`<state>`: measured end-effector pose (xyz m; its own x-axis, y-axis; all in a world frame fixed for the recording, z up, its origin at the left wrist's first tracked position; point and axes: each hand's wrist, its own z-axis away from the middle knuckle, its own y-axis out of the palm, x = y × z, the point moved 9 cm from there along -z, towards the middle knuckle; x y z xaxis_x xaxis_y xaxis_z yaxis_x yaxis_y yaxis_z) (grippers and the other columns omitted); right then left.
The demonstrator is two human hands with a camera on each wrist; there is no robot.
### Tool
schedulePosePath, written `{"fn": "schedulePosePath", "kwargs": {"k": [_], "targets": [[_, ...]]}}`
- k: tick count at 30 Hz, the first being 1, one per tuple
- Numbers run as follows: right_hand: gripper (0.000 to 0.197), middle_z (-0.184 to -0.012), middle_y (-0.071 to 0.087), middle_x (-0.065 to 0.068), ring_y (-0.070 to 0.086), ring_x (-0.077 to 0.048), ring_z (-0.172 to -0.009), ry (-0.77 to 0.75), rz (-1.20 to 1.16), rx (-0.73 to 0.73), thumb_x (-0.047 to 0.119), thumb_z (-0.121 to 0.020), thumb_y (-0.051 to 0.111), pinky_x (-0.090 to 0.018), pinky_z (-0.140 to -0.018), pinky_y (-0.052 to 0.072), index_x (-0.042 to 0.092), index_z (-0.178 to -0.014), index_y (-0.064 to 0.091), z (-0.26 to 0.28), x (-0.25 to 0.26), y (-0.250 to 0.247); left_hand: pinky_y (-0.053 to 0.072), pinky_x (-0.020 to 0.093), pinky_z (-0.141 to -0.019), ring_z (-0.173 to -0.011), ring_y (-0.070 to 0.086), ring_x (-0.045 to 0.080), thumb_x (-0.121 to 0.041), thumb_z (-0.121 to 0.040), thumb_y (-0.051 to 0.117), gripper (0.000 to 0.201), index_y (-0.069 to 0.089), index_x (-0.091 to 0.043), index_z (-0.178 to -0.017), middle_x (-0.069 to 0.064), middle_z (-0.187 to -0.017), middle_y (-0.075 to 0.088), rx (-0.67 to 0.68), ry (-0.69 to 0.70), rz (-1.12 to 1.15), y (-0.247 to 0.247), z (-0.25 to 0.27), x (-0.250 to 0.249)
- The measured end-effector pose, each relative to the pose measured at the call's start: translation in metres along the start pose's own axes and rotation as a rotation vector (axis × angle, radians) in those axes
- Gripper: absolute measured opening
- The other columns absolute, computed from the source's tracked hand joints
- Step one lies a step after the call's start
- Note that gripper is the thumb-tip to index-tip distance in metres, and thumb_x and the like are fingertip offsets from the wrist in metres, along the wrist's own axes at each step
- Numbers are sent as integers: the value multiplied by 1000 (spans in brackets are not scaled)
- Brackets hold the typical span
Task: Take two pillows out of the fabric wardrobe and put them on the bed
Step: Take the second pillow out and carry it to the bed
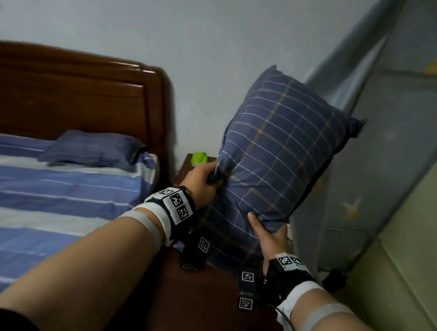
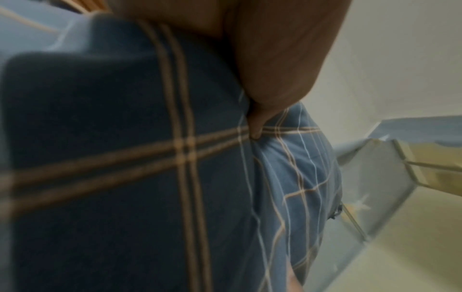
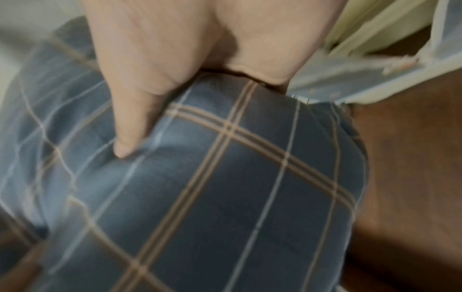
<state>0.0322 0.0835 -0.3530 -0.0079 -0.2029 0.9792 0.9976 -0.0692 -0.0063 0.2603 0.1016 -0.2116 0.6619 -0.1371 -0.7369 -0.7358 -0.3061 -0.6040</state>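
Note:
A dark blue plaid pillow (image 1: 277, 156) stands on end in the air between the bed and the fabric wardrobe (image 1: 399, 133). My left hand (image 1: 204, 180) grips its left edge, with the cloth bunched in the fingers. My right hand (image 1: 266, 232) holds its lower right corner, thumb pressed into the front. The left wrist view shows the thumb (image 2: 257, 126) dug into the pillow (image 2: 125, 158); in the right wrist view the thumb (image 3: 130, 138) presses the plaid cloth (image 3: 225, 187). A second blue pillow (image 1: 94, 150) lies at the head of the striped bed (image 1: 41, 197).
A dark wooden nightstand (image 1: 205, 316) stands below the held pillow, between bed and wardrobe, with a green object (image 1: 198, 158) at its back. The wooden headboard (image 1: 69, 90) rises behind the bed. The wardrobe's blue cover hangs close at the right.

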Motion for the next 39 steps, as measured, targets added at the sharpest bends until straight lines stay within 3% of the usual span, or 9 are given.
{"fn": "schedulePosePath", "kwargs": {"k": [9, 15, 19, 21, 23, 27, 32, 36, 39], "targets": [[101, -119, 71, -4, 69, -28, -105, 44, 30, 402, 69, -29, 91, -54, -95, 56, 26, -114, 59, 131, 3, 103, 47, 22, -75, -87, 59, 13, 5, -85, 63, 14, 68, 3, -97, 8, -91, 68, -389, -226, 29, -146, 203, 30], [107, -138, 56, 0, 52, -30, -131, 104, 48, 649, 56, -56, 90, -51, -107, 46, 17, -145, 45, 263, -3, 181, 47, 24, -74, -80, 57, 8, -11, -78, 60, 17, 68, -5, -92, 6, -86, 68, -602, -323, -2, -248, 361, 32], [66, -111, 74, -5, 71, -24, -95, 152, 45, 890, 44, -65, 90, -39, -81, 59, 17, -119, 63, 375, -22, 225, 48, 20, -76, -79, 58, 1, -8, -82, 62, 18, 69, -5, -98, 5, -90, 69, -708, -376, -55, -304, 475, 22], [54, -109, 77, -10, 73, -33, -99, 146, 79, 981, 38, -68, 89, -51, -90, 58, 19, -114, 68, 438, -36, 241, 47, 16, -74, -74, 57, -6, -5, -83, 63, 16, 68, -6, -98, 3, -89, 68, -750, -384, -82, -331, 540, 12], [47, -108, 77, -18, 75, -38, -95, 170, 84, 1090, 29, -76, 84, -59, -88, 58, 12, -117, 70, 514, -56, 255, 49, 26, -77, -82, 60, 4, -9, -82, 63, 18, 67, -5, -99, 6, -91, 70, -810, -400, -91, -359, 615, 5], [22, -93, 78, -16, 78, -26, -69, 156, 99, 1214, 10, -87, 73, -36, -57, 62, 3, -108, 72, 674, -92, 276, 48, 27, -81, -94, 62, 16, -10, -86, 66, 23, 66, -2, -108, 15, -104, 73, -902, -494, -131, -416, 774, -4], [37, -107, 78, -18, 75, -38, -96, 93, 104, 1273, 18, -78, 82, -57, -89, 58, 9, -113, 72, 835, -125, 306, 51, 34, -92, -103, 67, 24, -9, -88, 66, 25, 66, -7, -113, 12, -110, 73, -982, -620, -180, -480, 940, -9], [52, -103, 80, -13, 75, -38, -96, 81, 91, 1290, 34, -62, 87, -63, -89, 56, 14, -108, 72, 919, -146, 342, 46, 28, -96, -109, 64, 19, -12, -92, 63, 31, 62, -7, -122, 7, -118, 71, -1010, -650, -172, -528, 1020, -2], [36, -104, 79, -15, 74, -38, -98, 73, 84, 1302, 25, -72, 85, -60, -92, 56, 15, -103, 71, 973, -153, 373, 48, 29, -96, -109, 65, 19, -18, -93, 62, 33, 61, -10, -125, 5, -116, 72, -1009, -651, -199, -564, 1064, 12]]}}
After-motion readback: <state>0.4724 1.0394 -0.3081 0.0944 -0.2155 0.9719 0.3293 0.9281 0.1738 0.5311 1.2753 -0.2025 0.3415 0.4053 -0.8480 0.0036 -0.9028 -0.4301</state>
